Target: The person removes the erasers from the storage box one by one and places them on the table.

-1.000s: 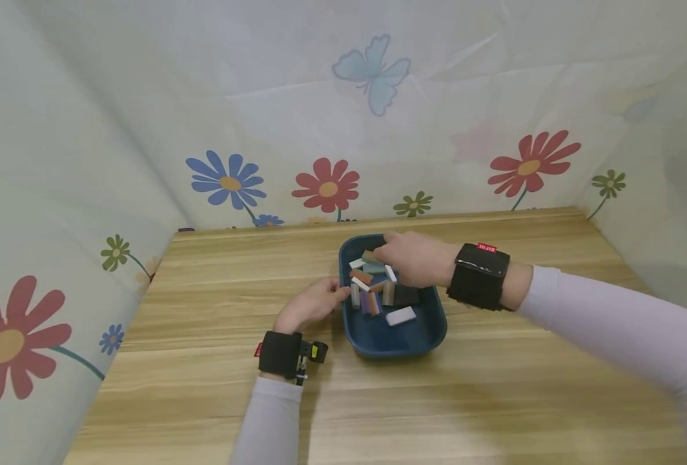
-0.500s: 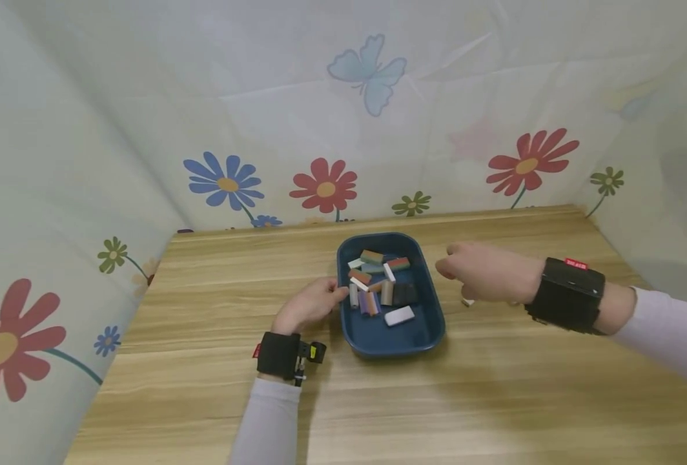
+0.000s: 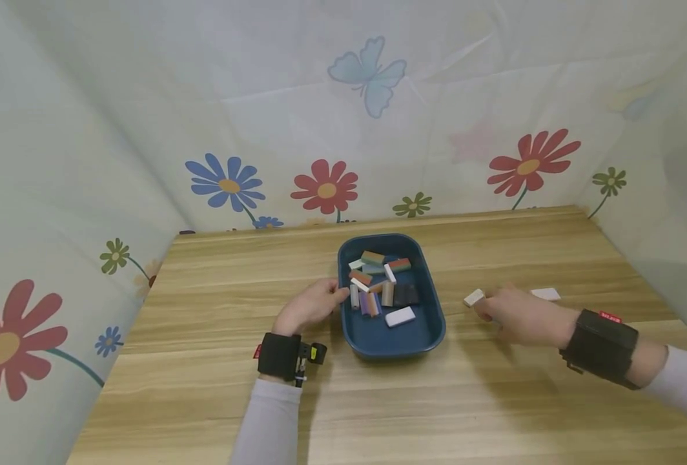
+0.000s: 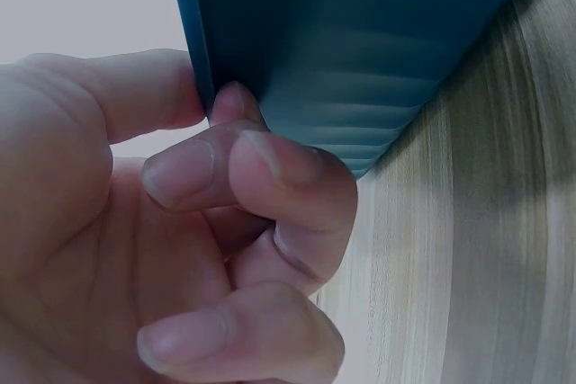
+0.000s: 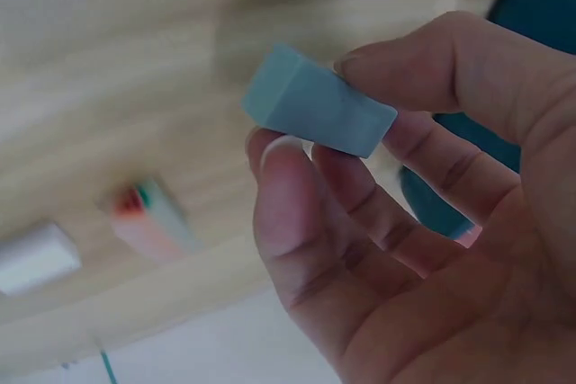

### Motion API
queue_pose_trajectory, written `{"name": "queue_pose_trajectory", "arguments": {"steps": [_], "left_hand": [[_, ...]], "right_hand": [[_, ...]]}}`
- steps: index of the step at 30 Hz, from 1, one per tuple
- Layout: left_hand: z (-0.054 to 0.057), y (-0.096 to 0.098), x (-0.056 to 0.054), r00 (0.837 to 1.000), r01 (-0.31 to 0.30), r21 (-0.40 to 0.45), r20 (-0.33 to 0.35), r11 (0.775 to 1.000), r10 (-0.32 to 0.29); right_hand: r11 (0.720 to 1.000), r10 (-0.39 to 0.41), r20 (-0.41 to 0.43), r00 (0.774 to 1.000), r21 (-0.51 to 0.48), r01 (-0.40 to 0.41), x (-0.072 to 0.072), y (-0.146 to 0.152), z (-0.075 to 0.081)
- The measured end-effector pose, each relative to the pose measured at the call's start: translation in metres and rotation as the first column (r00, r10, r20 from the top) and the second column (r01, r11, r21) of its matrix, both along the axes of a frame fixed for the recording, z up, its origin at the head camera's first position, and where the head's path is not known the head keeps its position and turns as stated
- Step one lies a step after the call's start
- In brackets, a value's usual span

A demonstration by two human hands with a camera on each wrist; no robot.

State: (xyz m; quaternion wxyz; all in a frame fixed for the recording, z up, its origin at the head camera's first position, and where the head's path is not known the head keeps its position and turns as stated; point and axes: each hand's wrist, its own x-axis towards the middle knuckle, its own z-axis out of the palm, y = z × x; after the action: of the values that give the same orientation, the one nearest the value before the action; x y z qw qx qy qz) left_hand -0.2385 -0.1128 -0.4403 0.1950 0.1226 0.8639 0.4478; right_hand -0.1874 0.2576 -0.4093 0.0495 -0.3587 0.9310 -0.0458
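My left hand [image 3: 314, 302] pinches the left rim of a dark blue plastic bin [image 3: 372, 342], thumb [image 4: 153, 92] at the rim and fingers curled against its outer wall. To the bin's right, my right hand [image 3: 520, 315] is low over the table. Its thumb and fingertips pinch a light blue eraser [image 5: 319, 105] with slanted ends, which the hand hides in the head view. Just beyond those fingertips lies a whitish eraser [image 3: 474, 298]; the right wrist view shows a blurred red and green end on it. Behind the hand lies a white eraser [image 3: 545, 294].
Inside the bin are several small erasers, among them a white one [image 3: 400, 316], black ones [image 3: 405, 295] and a red and green one [image 3: 398, 264]. The wooden table [image 3: 221, 271] meets a flower-printed cloth wall [image 3: 274, 97] at the back and sides.
My right hand has moved from over the bin to the table on its right, leaving a red and green eraser inside, and has taken hold of the light blue eraser. My left hand stays put.
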Motion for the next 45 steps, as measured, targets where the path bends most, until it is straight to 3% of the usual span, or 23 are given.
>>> {"name": "queue_pose_trajectory", "arguments": {"steps": [8, 15, 20, 26, 30, 34, 39, 45], "left_hand": [[-0.001, 0.001, 0.002, 1.000, -0.006, 0.005, 0.002, 1.000, 0.006], [0.001, 0.001, 0.001, 1.000, -0.003, 0.008, -0.002, 1.000, 0.003], [0.004, 0.001, 0.000, 1.000, -0.015, 0.003, -0.006, 1.000, 0.015], [0.004, 0.002, 0.001, 1.000, -0.022, 0.002, 0.000, 1.000, 0.022], [0.003, 0.002, 0.002, 1.000, -0.021, 0.007, 0.007, 1.000, 0.021], [0.003, 0.000, 0.003, 1.000, -0.027, 0.005, 0.010, 1.000, 0.027], [0.002, -0.002, 0.004, 0.999, -0.036, -0.004, 0.001, 0.999, 0.036], [0.001, 0.001, 0.005, 1.000, -0.007, -0.005, -0.010, 1.000, 0.007]], "right_hand": [[1.000, -0.030, 0.031, 0.999, 0.004, 0.030, 0.000, 0.007, -0.021], [0.999, -0.047, 0.051, 0.998, 0.008, 0.047, -0.002, 0.008, -0.022], [0.995, -0.069, -0.020, 0.997, 0.063, 0.070, -0.006, 0.003, -0.006], [0.998, -0.051, -0.107, 0.993, 0.028, 0.054, -0.008, -0.013, 0.024], [0.999, -0.003, -0.175, 0.985, 0.040, 0.010, -0.008, -0.033, 0.041], [0.992, 0.091, -0.197, 0.976, 0.100, -0.073, -0.015, -0.060, 0.047], [0.969, 0.212, -0.085, 0.973, 0.149, -0.198, -0.028, -0.098, 0.039], [0.935, 0.285, 0.095, 0.954, 0.191, -0.298, -0.034, -0.135, 0.035]]}}
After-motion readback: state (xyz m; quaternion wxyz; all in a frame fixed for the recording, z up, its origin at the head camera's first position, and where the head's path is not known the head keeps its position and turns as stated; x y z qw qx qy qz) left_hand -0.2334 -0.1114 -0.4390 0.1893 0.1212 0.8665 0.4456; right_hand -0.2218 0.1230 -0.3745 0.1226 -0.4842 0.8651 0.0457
